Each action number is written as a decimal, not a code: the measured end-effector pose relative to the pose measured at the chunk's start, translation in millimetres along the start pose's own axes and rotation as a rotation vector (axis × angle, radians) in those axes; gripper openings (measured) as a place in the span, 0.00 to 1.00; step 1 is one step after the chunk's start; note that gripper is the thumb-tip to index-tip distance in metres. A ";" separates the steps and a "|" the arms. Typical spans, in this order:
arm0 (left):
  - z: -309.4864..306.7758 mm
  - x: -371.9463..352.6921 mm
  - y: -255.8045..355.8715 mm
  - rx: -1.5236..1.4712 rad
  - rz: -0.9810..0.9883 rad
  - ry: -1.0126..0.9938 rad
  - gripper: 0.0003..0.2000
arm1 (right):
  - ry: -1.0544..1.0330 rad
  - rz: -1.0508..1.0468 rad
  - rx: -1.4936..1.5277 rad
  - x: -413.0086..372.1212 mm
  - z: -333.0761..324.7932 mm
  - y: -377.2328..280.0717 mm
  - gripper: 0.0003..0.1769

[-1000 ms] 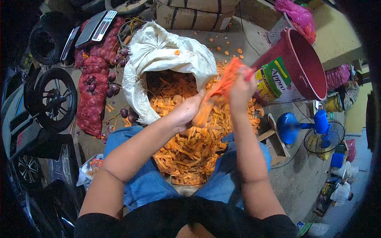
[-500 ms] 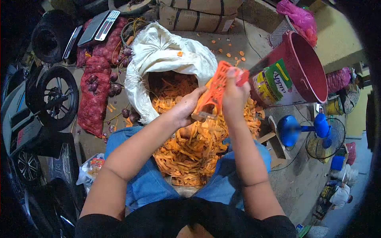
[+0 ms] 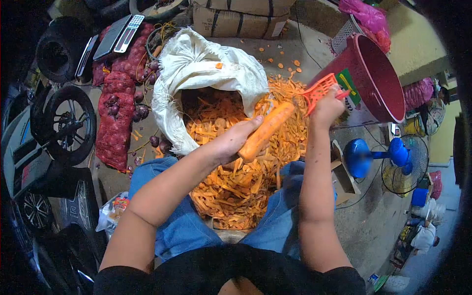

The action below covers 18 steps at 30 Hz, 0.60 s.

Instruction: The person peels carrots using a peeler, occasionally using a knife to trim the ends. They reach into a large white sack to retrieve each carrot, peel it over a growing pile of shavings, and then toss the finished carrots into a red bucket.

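The person is sitting with knees apart in blue jeans, and a heap of orange peelings is lying between the legs, spreading up toward the sack beyond. Just above that heap the left hand is gripping the lower end of a carrot with fingers curled round it and thumb pressing on top. The carrot is pointing up and to the right, tilted, its free end hanging over the peelings. To the right and a little farther out, the right hand is closing round the handle of an orange peeler. The peeler is lifted clear of the carrot, near its tip but not touching.

Behind the hands a white sack is standing open with its rim rolled down, and more peelings are showing inside its mouth. A red bucket is leaning on its side just right of the peeler, opening toward the camera. On the left, red mesh bags of onions are lying on the floor, with a few loose onions beside the sack. A weighing scale is resting on the far bags. A blue fan is standing at the right, a wheel at the far left, and cardboard boxes are sitting at the top edge.
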<state>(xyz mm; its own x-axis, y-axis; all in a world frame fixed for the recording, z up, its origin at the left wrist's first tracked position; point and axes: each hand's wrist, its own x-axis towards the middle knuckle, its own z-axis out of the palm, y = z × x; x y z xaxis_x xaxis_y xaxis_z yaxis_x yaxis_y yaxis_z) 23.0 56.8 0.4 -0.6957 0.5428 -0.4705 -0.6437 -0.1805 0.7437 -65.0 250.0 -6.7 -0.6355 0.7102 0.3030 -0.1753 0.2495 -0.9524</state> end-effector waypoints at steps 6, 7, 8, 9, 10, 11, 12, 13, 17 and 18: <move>-7.5 10.7 0.1 -0.362 0.009 0.094 0.19 | -0.240 0.093 0.234 -34.1 11.3 -25.6 0.12; -7.5 12.0 0.7 -0.409 0.052 0.079 0.19 | -0.307 -0.022 0.147 -48.9 15.5 -30.0 0.12; -11.5 12.0 0.8 -0.344 0.029 0.079 0.19 | -0.308 -0.024 0.148 -64.7 15.6 -38.6 0.12; -9.1 10.8 2.1 -0.345 0.030 0.078 0.19 | -0.429 -0.030 0.118 -80.0 13.7 -50.1 0.12; -4.9 7.8 4.0 -0.370 0.035 0.103 0.19 | -0.550 -0.035 0.089 -87.1 12.4 -55.7 0.11; -2.7 6.2 4.8 -0.395 0.039 0.128 0.19 | -0.549 -0.034 0.088 -87.7 12.5 -53.2 0.11; -4.7 8.9 1.6 -0.396 0.038 0.128 0.19 | -0.558 -0.048 0.083 -88.6 12.7 -49.0 0.11; -8.7 13.3 -3.6 -0.406 0.050 0.113 0.18 | -0.566 -0.063 0.078 -89.2 13.1 -47.6 0.11; -8.6 6.1 -1.7 -0.121 -0.051 0.034 0.19 | -0.341 -0.240 0.027 -61.1 14.6 -32.0 0.11; -2.8 0.2 1.1 -0.056 -0.009 0.060 0.19 | -0.264 -0.166 -0.019 -44.1 11.9 -22.8 0.12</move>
<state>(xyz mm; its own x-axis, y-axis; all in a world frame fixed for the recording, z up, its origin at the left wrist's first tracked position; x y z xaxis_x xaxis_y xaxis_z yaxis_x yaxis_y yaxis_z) 21.3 54.4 -0.2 -0.7063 0.4949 -0.5061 -0.6660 -0.2225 0.7120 -41.9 205.2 1.2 -0.7732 0.4637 0.4327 -0.2807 0.3616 -0.8891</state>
